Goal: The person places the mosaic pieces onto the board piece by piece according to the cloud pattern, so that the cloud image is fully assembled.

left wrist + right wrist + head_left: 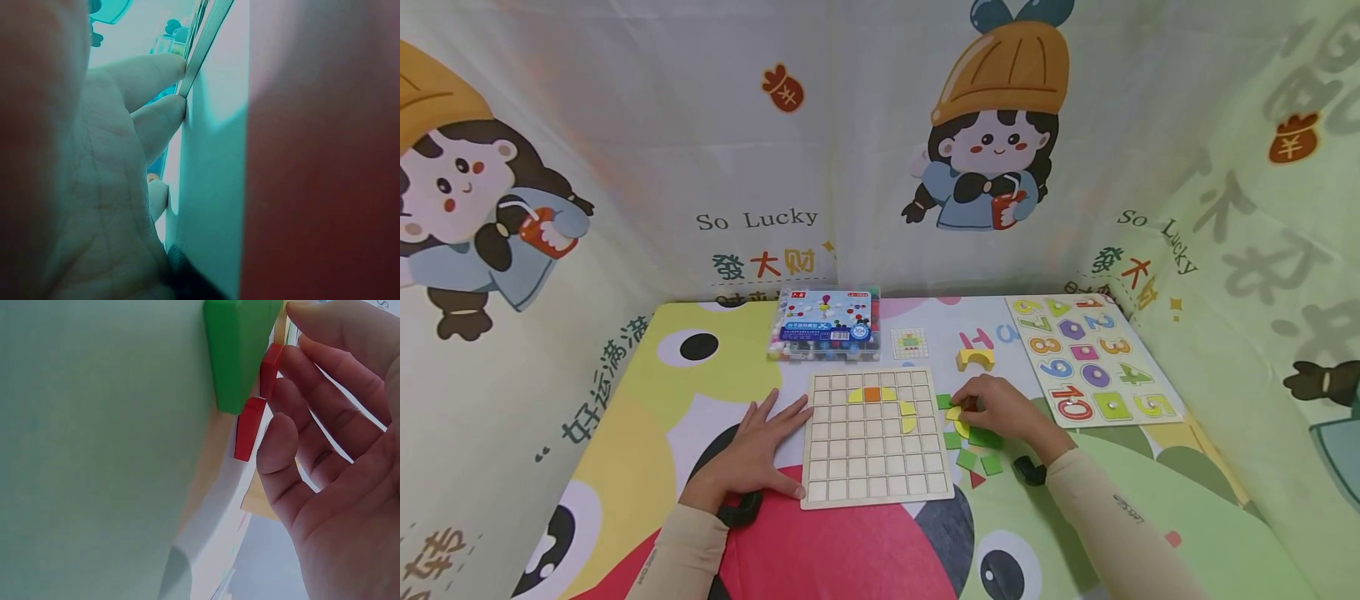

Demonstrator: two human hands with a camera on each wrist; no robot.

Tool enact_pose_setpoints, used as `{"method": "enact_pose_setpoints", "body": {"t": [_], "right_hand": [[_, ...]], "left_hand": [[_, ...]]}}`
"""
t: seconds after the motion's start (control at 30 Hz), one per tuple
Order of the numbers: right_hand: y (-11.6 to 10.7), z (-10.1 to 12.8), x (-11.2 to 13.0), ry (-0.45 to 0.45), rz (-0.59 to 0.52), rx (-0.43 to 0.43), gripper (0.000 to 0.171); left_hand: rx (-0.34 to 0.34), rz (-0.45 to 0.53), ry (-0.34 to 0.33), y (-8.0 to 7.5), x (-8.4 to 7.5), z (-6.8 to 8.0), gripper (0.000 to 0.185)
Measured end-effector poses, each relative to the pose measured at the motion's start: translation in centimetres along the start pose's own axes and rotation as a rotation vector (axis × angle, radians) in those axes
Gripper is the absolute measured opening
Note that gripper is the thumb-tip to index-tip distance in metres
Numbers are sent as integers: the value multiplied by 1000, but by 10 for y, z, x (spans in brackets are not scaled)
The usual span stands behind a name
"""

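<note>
Left hand (pixel 758 454) lies flat against the pale wooden grid board (pixel 876 437), frame centre.
Right hand (pixel 1004 409), fingers curled, touches small red wooden pieces (pixel 250 428) at centre right.

"So Lucky" on the backdrop cloth (pixel 752 218) — numerals 1–10 on the number puzzle board (pixel 1093 360).

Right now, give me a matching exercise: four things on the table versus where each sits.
Things:
1. left hand
2. number puzzle
3. plastic box
4. orange tile

Places:
A. far right of the table
B. behind the grid board
C. flat at the board's left edge
D. in the board's second row

Pairs: 1-C, 2-A, 3-B, 4-D
</note>
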State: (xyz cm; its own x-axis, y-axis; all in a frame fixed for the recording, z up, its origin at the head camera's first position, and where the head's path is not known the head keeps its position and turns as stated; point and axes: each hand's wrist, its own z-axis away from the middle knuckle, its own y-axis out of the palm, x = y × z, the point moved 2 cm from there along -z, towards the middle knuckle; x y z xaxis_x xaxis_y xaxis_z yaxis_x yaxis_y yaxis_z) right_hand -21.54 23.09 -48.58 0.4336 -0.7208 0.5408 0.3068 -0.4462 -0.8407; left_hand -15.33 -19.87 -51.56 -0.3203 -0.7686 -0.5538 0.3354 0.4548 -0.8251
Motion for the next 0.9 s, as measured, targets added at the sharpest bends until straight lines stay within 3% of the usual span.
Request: {"method": "enact_pose_setpoints", "body": {"t": [0.47,0.9], "right_hand": [[4,-3,3,-28,91,-25,22],[5,-5,5,34,149,-24,17]], "left_hand": [[1,0,6,-1,-1,0,125],[-5,11,21,0,3,-1,123]]}}
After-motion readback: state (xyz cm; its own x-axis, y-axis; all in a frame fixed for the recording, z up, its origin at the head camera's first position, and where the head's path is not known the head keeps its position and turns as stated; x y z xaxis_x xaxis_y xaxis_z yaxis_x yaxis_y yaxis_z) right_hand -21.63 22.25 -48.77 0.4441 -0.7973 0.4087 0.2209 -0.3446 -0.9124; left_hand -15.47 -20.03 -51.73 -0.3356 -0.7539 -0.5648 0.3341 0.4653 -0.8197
